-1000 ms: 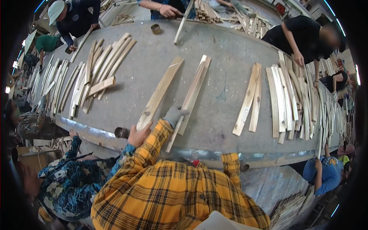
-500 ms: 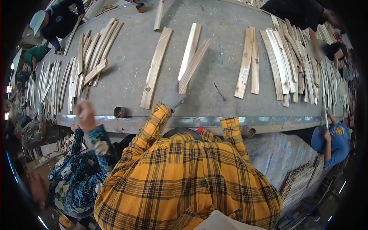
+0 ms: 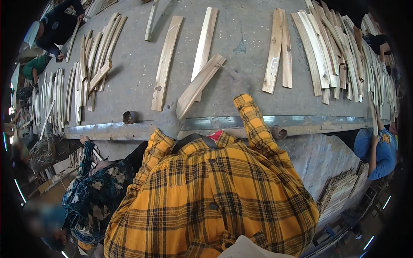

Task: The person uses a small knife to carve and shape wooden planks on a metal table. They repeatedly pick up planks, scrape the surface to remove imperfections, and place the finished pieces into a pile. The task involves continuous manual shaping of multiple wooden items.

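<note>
My left hand, in a grey glove, grips the near end of a wooden slat. That slat is tilted, with its far end to the right, and it crosses over a paler slat on the table. My right hand, gloved too and slightly blurred, is by the slat's far end. A thin dark stick-like tool sticks out of its fingers, its tip at or close to the wood; its exact kind is too small to make out. Left of these lies another slat with a dark knot.
The grey table has a metal front edge. A small round tin stands near it on the left; another tin is at the edge on the right. Slat piles lie both sides. Co-workers are around, one in blue.
The held slat has swung to a flatter slant, its wide face now showing. My left hand moved left and nearer; my right hand moved forward and left with the thin tool, to the slat's far end.
</note>
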{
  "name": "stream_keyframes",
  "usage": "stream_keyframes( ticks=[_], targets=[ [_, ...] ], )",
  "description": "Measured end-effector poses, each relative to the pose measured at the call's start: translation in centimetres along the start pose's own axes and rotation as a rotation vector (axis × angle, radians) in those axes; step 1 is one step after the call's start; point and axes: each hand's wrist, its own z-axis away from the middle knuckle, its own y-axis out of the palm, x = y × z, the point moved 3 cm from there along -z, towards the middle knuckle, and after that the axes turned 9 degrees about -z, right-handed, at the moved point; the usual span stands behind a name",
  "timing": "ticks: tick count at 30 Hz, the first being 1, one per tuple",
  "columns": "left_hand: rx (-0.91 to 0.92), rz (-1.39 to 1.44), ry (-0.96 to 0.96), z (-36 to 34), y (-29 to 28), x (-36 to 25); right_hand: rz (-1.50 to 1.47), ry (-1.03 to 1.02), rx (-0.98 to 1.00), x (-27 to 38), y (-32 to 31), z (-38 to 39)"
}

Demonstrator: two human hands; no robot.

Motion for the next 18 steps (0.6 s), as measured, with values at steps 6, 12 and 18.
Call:
stream_keyframes(
  ticks=[6,12,18],
  targets=[
    [-0.017,0.013,-0.008,0.0,-0.3,0.1,0.133,-0.003,0.061,1.1,1.5,0.3],
    [0.072,0.242,0.110,-1.9,1.3,0.6,-0.541,0.197,0.203,1.8,-1.7,2.4],
    [0.912,1.633,0.054,-7.8,2.5,-3.1,-0.807,0.602,-0.134,1.7,-7.7,1.9]
  ],
)
